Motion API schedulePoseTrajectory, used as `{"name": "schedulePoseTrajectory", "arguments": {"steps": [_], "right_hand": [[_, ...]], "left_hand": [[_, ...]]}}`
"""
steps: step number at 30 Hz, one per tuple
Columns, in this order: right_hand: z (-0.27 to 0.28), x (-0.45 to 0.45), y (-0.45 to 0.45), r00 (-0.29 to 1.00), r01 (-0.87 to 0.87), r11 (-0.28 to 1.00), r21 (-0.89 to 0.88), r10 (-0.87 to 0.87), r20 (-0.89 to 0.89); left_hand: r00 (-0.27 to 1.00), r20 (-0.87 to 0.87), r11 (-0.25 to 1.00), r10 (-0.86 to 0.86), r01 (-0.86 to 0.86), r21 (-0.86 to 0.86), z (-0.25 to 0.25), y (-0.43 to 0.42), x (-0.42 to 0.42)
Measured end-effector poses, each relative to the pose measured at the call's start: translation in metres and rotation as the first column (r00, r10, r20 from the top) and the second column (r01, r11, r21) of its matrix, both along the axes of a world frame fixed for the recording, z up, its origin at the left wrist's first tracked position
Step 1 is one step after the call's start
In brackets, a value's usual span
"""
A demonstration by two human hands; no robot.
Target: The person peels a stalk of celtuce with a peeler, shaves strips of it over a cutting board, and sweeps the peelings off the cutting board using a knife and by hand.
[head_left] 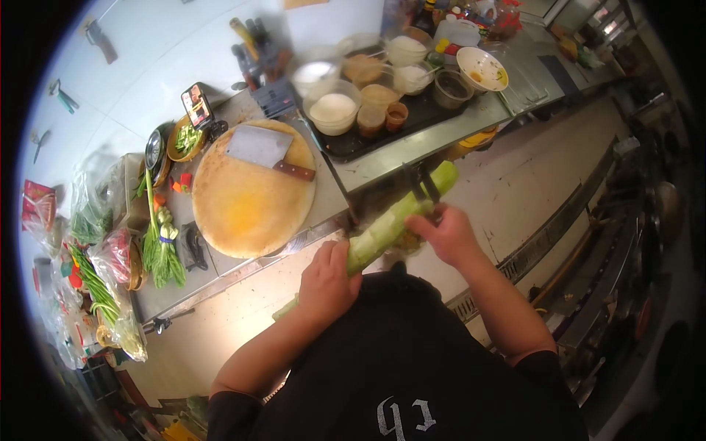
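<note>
A long, pale green vegetable stem, looking like celtuce (382,231), slants across in front of my body above the floor. My left hand (329,279) is wrapped round its lower part, and a thin green end sticks out below that hand. In my right hand (447,234) is a dark peeler (423,182), its two prongs lying across the upper part of the stem. The blade itself is too blurred to make out. On the counter, a round wooden chopping board (250,213) carries a cleaver (261,147) with a brown handle.
Right of the board, a black tray (346,151) bears several tubs of powders and seasonings. A patterned bowl (482,68) stands beyond them. Left are a phone (197,106) on a stand, a basket of cut greens (185,138), celery (163,250) and bagged vegetables (95,198).
</note>
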State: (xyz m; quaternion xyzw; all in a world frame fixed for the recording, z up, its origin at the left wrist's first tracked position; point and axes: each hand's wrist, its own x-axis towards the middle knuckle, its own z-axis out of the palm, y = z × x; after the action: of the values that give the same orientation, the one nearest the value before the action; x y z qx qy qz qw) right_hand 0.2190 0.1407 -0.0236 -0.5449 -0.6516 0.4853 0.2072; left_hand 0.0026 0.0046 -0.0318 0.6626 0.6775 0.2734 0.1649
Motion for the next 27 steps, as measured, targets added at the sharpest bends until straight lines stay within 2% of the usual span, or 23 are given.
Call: {"name": "schedulePoseTrajectory", "arguments": {"steps": [3, 7, 13, 15, 19, 21, 27], "right_hand": [[-0.005, 0.001, -0.002, 0.994, -0.024, 0.999, -0.035, 0.02, -0.103], [-0.002, 0.0, -0.003, 0.993, -0.091, 0.994, -0.056, 0.086, -0.081], [0.014, -0.009, -0.016, 0.998, -0.058, 0.997, 0.046, 0.057, 0.035], [0.028, -0.013, -0.02, 0.979, -0.136, 0.987, 0.087, 0.12, 0.165], [0.014, -0.015, -0.023, 0.973, -0.136, 0.99, 0.028, 0.128, 0.191], [0.012, -0.017, -0.027, 0.987, -0.149, 0.988, 0.05, 0.145, 0.075], [-0.017, -0.013, -0.034, 0.991, -0.123, 0.992, -0.026, 0.121, -0.06]], "left_hand": [[1.0, -0.006, 1.0, -0.005, 0.005, 0.005, 0.001, 0.0, 0.0], [1.0, -0.007, 1.0, -0.009, 0.009, 0.002, 0.002, 0.0, 0.0], [0.999, -0.031, 1.0, -0.007, 0.007, 0.003, 0.0, -0.001, 0.0], [1.0, -0.025, 0.999, 0.0, -0.001, -0.038, 0.002, -0.001, 0.001], [1.0, -0.026, 0.999, 0.002, -0.003, -0.054, 0.001, -0.002, 0.001], [1.0, -0.023, 0.998, -0.009, 0.008, -0.063, -0.002, -0.003, 0.001], [0.999, -0.036, 0.998, -0.032, 0.03, -0.049, 0.001, -0.003, 0.003]]}}
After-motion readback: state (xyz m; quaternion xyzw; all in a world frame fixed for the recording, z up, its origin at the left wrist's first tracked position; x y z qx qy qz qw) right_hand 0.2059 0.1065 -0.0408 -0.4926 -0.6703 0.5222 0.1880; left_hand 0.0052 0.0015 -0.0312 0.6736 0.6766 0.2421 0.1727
